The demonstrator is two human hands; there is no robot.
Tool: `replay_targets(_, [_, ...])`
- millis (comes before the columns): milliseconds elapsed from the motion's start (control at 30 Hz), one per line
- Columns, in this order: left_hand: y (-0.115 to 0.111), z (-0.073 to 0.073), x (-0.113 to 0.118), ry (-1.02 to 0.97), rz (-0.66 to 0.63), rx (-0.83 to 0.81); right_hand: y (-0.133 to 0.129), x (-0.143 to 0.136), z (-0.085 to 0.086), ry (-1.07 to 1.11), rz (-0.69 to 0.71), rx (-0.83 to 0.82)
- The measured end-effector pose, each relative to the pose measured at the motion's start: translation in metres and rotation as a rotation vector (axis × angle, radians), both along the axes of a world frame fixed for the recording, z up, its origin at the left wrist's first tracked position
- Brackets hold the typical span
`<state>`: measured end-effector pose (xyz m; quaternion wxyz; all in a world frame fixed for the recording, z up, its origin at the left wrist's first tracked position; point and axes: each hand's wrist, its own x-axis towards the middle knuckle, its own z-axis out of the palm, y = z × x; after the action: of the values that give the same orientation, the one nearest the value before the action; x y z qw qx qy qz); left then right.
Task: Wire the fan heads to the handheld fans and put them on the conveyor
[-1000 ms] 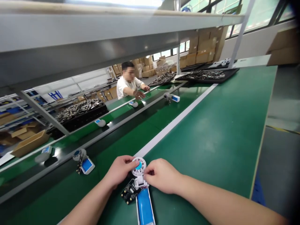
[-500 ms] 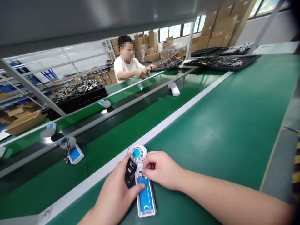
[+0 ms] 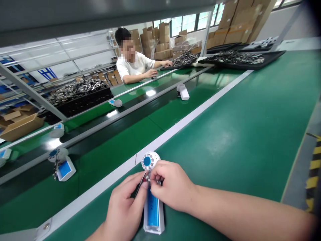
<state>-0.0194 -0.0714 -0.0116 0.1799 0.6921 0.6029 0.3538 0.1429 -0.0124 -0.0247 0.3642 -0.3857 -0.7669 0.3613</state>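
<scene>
In front of me on the green table lies an open white handheld-fan housing (image 3: 161,225), its round head (image 3: 147,161) with a blue centre pointing away. A blue battery (image 3: 153,209) fills its handle. My left hand (image 3: 127,201) pinches a thin dark circuit board (image 3: 140,183) between thumb and fingers, tilted on edge over the housing's neck. From the right, my right hand (image 3: 172,184) has its fingertips pressed together at the same spot, beside small pale and red parts by the board. Whatever is between those fingertips is too small and covered to name.
Beyond a white rail (image 3: 175,128) runs a green conveyor (image 3: 120,152) bearing several fan housings, one nearby (image 3: 65,169) and another further off (image 3: 184,93). Black trays (image 3: 273,57) heaped with small parts stand at the back. A co-worker (image 3: 132,65) sits opposite. A grey shelf (image 3: 100,20) hangs overhead.
My left thumb has left the battery and now closes on the circuit board, which has been tipped up toward the right hand. The near conveyor's housings have shifted left; those on the far lane, right.
</scene>
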Motion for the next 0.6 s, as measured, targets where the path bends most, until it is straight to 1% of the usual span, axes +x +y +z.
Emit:
replay_targets(100, [-0.0021,-0.0002,0.0002,0.045,-0.016,0.053,-0.0002,-0.001,0.0009,-0.006,-0.02,0.018])
replay_targets(233, [-0.0036,-0.0023,-0.0011,0.142,-0.052,0.116,0.0002,-0.002,-0.0004,-0.017,-0.048,0.085])
replay_targets(433, [-0.0038,-0.0079,-0.0053,0.328,-0.158,0.315,-0.0015,-0.0026,-0.0066,-0.022,-0.096,0.244])
replay_targets(500, [-0.004,-0.0084,-0.0062,0.368,-0.182,0.343,-0.0018,-0.0026,-0.0079,-0.003,-0.101,0.282])
replay_targets(600, [-0.004,-0.0075,-0.0063,0.398,-0.213,0.338,-0.0015,-0.0023,-0.0088,0.006,-0.102,0.315])
